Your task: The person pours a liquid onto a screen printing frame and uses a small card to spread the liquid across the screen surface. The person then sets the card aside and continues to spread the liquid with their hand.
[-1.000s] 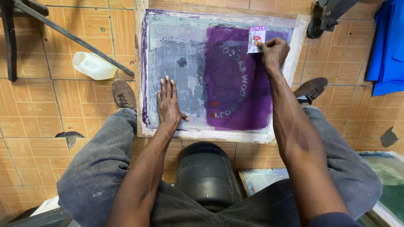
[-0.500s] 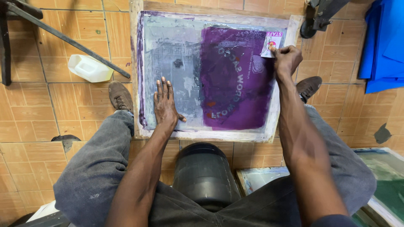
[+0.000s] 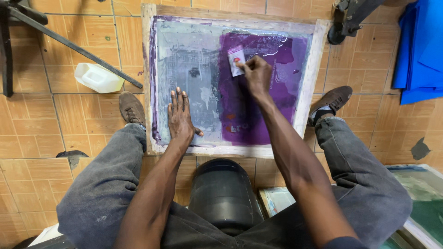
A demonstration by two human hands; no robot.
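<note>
The right hand (image 3: 256, 74) pinches a small pale rectangular card (image 3: 236, 60) by its lower right edge, thumb and fingertips closed on it, and holds the card's face against the mesh near the upper middle of a wooden-framed printing screen (image 3: 318, 55) that lies flat on the floor. The card sits at the left border of a broad purple ink patch (image 3: 272, 92) covering the right half of the mesh. The left hand (image 3: 181, 117) lies flat on the grey, ink-free left part of the mesh, fingers spread and pointing away from the person, thumb out to the right, close to the frame's near edge. Between the person's knees, just beyond the near edge of the frame, stands a black round plastic container (image 3: 224, 193). A brown shoe (image 3: 131, 109) rests beside the frame's left edge and another brown shoe (image 3: 333, 99) beside its right edge, both on the tan tiled floor (image 3: 41, 133). A white plastic jug (image 3: 98, 77) lies on its side on the tiles left of the frame, under a dark metal bar (image 3: 69, 44). Blue cloth (image 3: 422, 50) hangs at the far right.
</note>
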